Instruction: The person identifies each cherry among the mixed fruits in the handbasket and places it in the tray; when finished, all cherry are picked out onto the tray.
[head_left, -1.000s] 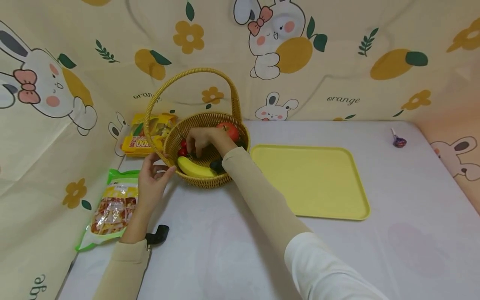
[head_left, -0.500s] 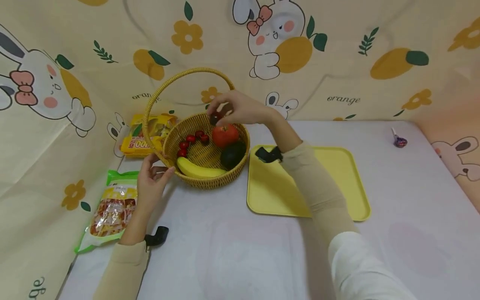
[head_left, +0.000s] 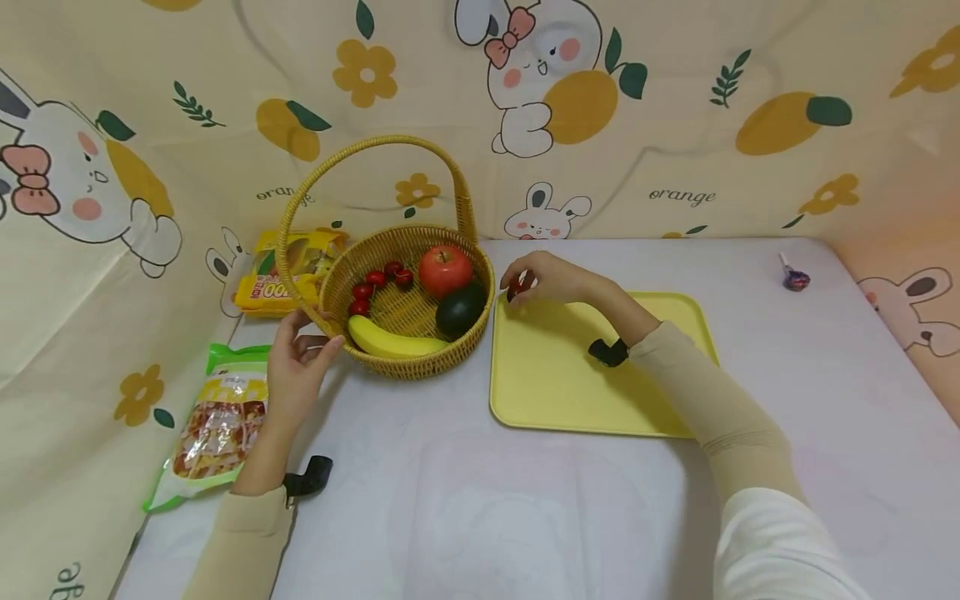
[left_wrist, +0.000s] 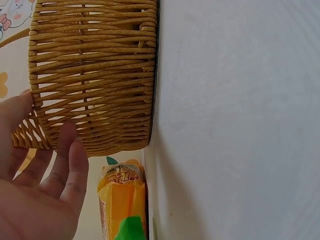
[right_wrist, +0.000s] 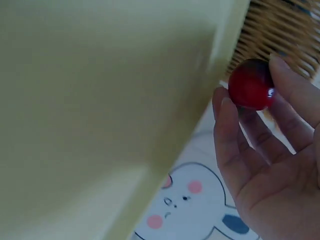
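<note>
In the head view, my left hand [head_left: 297, 367] grips the left rim of a round wicker basket [head_left: 420, 367] beside the foot of its tall handle. In the left wrist view, the thumb and fingers lie about the edge of the woven wall [left_wrist: 95, 80]. My right hand [head_left: 553, 279] pinches a round dark-red fruit [right_wrist: 250, 84] between thumb and fingertips, over the back left corner of a yellow tray [head_left: 562, 408]. Inside the basket lie a banana [head_left: 393, 340], a red apple [head_left: 446, 272], a dark green avocado [head_left: 461, 310] and several red cherries [head_left: 377, 279].
Left of the basket stands a yellow snack package [head_left: 288, 271]. Nearer, partly behind my left forearm, lies a green-edged food bag [head_left: 221, 425]. A lollipop [head_left: 795, 277] rests at the far right of the white table [head_left: 480, 517]. Printed cloth [head_left: 675, 150] hangs behind.
My right hand has come up out of the basket with the dark-red fruit and moved right and down to the tray. The left hand has kept its grip on the basket.
</note>
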